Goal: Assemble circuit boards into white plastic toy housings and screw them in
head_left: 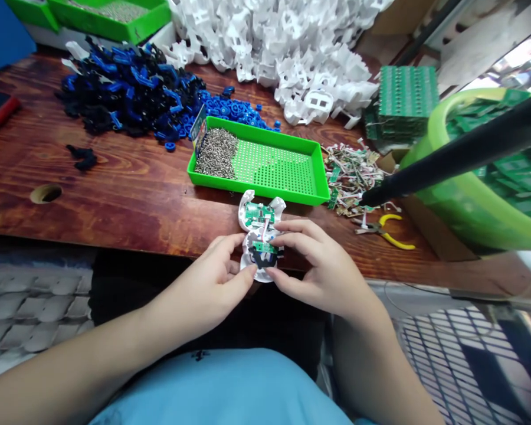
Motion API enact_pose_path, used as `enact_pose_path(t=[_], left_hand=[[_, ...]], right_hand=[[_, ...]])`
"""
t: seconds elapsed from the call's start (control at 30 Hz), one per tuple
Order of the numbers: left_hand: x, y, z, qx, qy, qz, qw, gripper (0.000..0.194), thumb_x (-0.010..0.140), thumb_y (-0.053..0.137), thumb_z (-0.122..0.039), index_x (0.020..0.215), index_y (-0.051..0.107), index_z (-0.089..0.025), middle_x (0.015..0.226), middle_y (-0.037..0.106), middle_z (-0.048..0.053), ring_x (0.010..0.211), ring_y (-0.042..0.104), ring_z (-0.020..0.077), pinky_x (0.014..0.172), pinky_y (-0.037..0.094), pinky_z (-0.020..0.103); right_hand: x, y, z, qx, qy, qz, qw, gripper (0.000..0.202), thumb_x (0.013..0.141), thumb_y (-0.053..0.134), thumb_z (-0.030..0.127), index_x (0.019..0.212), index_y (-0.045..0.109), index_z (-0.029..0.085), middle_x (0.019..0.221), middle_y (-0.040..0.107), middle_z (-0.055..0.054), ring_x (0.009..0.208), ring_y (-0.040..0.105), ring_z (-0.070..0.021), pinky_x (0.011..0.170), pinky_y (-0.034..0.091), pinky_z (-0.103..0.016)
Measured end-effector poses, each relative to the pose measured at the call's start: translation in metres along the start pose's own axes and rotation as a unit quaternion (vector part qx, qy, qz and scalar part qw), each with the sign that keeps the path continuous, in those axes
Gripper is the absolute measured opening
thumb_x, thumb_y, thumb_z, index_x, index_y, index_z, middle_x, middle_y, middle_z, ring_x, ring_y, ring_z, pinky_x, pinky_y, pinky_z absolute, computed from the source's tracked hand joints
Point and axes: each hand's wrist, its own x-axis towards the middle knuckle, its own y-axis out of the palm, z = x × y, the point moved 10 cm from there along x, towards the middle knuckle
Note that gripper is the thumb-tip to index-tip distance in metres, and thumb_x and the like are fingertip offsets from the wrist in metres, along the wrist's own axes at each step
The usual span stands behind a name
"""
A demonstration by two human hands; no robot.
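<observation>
Between my two hands, at the table's front edge, is a white plastic shell (244,273) with green circuit boards (257,213) and black and blue parts fitted in it. A short wire with a white plug runs across its middle. My left hand (223,268) grips the shell's left side, thumb low near the front end. On the right side my right hand (312,262) is closed about the shell, its fingertips by the wire and its thumb at the near end. The fingertips hide part of the right rim.
Just beyond lies a green tray (259,192) with small screws (216,153). Behind are heaps of black-and-blue parts (128,88) and white shells (269,41). Wired boards (354,177), yellow-handled pliers (392,231), stacked boards (407,94) and a green tub (433,136) crossed by a black pole (460,147) stand right.
</observation>
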Motion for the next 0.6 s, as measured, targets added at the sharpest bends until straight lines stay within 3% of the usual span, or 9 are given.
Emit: enact_pose_path(t=[0.2, 0.37, 0.47, 0.6], left_hand=[[-0.008, 0.011, 0.003, -0.013, -0.027, 0.022, 0.999, 0.038, 0.085, 0.054, -0.027, 0.120, 0.039, -0.022, 0.097, 0.061, 0.004, 0.090, 0.061, 0.0184, 0.080, 0.049, 0.033], [-0.018, 0.015, 0.001, -0.114, 0.013, 0.011, 0.993, 0.035, 0.085, 0.053, -0.015, 0.115, 0.039, -0.023, 0.113, 0.058, 0.004, 0.100, 0.057, 0.0149, 0.086, 0.046, 0.028], [-0.021, 0.019, 0.011, -0.192, -0.015, 0.012, 0.981, 0.039, 0.082, 0.057, -0.011, 0.115, 0.040, -0.023, 0.118, 0.058, 0.004, 0.107, 0.055, 0.0151, 0.089, 0.045, 0.026], [-0.023, 0.021, 0.023, -0.238, -0.050, -0.003, 0.970, 0.037, 0.083, 0.061, -0.019, 0.116, 0.045, -0.023, 0.121, 0.059, 0.003, 0.111, 0.054, 0.0163, 0.088, 0.046, 0.025]], right_hand=[[-0.001, 0.001, 0.011, -0.058, 0.010, 0.051, 0.997, 0.032, 0.075, 0.063, 0.026, 0.106, 0.057, 0.020, 0.114, 0.057, -0.009, 0.102, 0.058, -0.0214, 0.080, 0.054, -0.034], [-0.006, 0.002, 0.030, -0.096, 0.000, 0.070, 0.993, 0.025, 0.078, 0.061, 0.026, 0.102, 0.059, 0.019, 0.111, 0.059, -0.009, 0.095, 0.059, -0.0211, 0.079, 0.055, -0.035], [-0.011, 0.004, 0.038, -0.111, 0.004, 0.070, 0.991, 0.024, 0.078, 0.060, 0.025, 0.101, 0.059, 0.016, 0.112, 0.059, -0.009, 0.095, 0.059, -0.0217, 0.078, 0.055, -0.035], [-0.014, 0.013, 0.044, -0.117, 0.023, 0.091, 0.989, 0.019, 0.078, 0.059, 0.021, 0.096, 0.061, 0.014, 0.104, 0.060, -0.009, 0.089, 0.059, -0.0219, 0.073, 0.056, -0.037]])
